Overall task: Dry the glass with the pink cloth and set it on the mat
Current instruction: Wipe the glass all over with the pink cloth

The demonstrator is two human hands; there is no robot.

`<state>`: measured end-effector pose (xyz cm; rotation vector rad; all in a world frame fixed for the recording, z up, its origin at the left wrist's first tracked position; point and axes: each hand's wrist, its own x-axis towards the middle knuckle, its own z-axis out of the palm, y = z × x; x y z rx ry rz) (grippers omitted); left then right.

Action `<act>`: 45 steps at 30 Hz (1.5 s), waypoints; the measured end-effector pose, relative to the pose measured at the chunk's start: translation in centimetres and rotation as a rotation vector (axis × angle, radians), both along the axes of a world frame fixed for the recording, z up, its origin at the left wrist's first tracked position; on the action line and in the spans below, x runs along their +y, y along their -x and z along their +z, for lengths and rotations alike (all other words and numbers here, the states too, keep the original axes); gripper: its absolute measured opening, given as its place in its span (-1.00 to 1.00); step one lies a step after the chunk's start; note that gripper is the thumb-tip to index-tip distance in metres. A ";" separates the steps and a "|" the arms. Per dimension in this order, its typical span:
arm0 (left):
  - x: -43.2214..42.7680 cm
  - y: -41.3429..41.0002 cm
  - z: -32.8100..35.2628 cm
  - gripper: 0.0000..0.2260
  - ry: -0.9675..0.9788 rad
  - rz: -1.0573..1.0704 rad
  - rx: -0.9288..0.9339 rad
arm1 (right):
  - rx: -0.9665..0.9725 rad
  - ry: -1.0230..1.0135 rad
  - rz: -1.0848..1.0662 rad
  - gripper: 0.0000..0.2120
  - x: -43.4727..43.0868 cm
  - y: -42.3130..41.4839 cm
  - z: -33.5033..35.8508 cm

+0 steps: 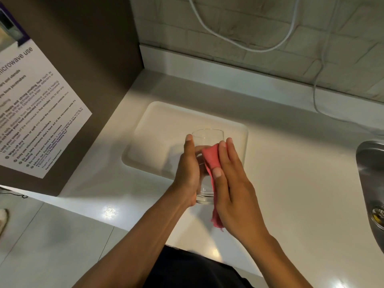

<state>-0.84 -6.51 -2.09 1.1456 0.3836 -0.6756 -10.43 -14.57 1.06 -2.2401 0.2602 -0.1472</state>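
A clear drinking glass [207, 138] is held upright in the air over the near edge of the white mat [162, 129]. My left hand [187, 171] wraps its left side. My right hand [230, 179] presses a folded pink cloth [211, 159] against the glass's right side, and the cloth's tail hangs down below my palm. The glass's thick base shows between my two hands, above the white counter [291, 183].
A steel sink [369, 163] lies at the right edge. A brown cabinet side with a printed microwave notice [37, 113] stands at the left. White cables [315, 96] hang down the tiled back wall onto the counter. The floor shows at lower left.
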 end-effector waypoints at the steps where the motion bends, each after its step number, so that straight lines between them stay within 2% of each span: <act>1: 0.0 0.1 0.0 -0.39 -0.021 -0.008 -0.001 | 0.014 -0.030 -0.019 -0.50 -0.3 -0.1 0.1; 5: -0.6 1.3 0.0 -0.29 -0.064 -0.087 0.003 | 0.059 -0.220 -0.147 -0.56 -2.0 -2.4 1.2; 11: -0.1 -0.2 0.0 -0.40 -0.018 0.010 -0.002 | -0.005 -0.023 -0.004 -0.50 -0.3 -0.6 0.5; 17: -0.6 0.5 0.0 -0.30 -0.092 -0.089 -0.015 | 0.060 -0.263 -0.154 -0.55 -2.2 -2.6 1.3; 20: -0.7 0.5 0.2 -0.33 -0.030 -0.080 0.015 | -0.007 -0.147 -0.138 -0.55 -1.6 -2.7 1.7; 23: -0.5 -0.3 -0.1 -0.40 0.049 0.026 0.037 | -0.049 0.002 0.024 -0.51 -0.6 -0.7 0.6; 25: -0.6 -0.2 -0.2 -0.38 0.024 0.026 0.034 | -0.044 -0.039 0.027 -0.52 -1.2 -0.2 0.1; 28: -0.7 0.4 0.0 -0.27 -0.002 -0.032 0.039 | 0.039 -0.214 -0.102 -0.54 -2.1 -1.3 0.9; 31: -0.6 0.1 0.6 -0.16 0.023 -0.060 -0.018 | 0.061 -0.233 -0.119 -0.52 -2.2 -2.1 1.7; 36: -0.7 0.1 0.8 -0.31 -0.026 -0.032 -0.060 | 0.058 -0.257 -0.098 -0.56 -2.2 -3.1 2.2; 39: -0.4 0.1 1.0 -0.40 0.012 -0.002 -0.026 | 0.055 -0.131 -0.033 -0.53 -1.7 -2.4 2.4; 42: 0.5 -0.6 1.0 -0.23 0.032 0.023 0.011 | 0.054 -0.006 0.110 -0.53 -0.8 0.5 1.7; 45: 0.3 0.0 0.7 -0.27 -0.058 0.042 0.025 | 0.115 -0.161 0.043 -0.54 -1.5 1.3 1.1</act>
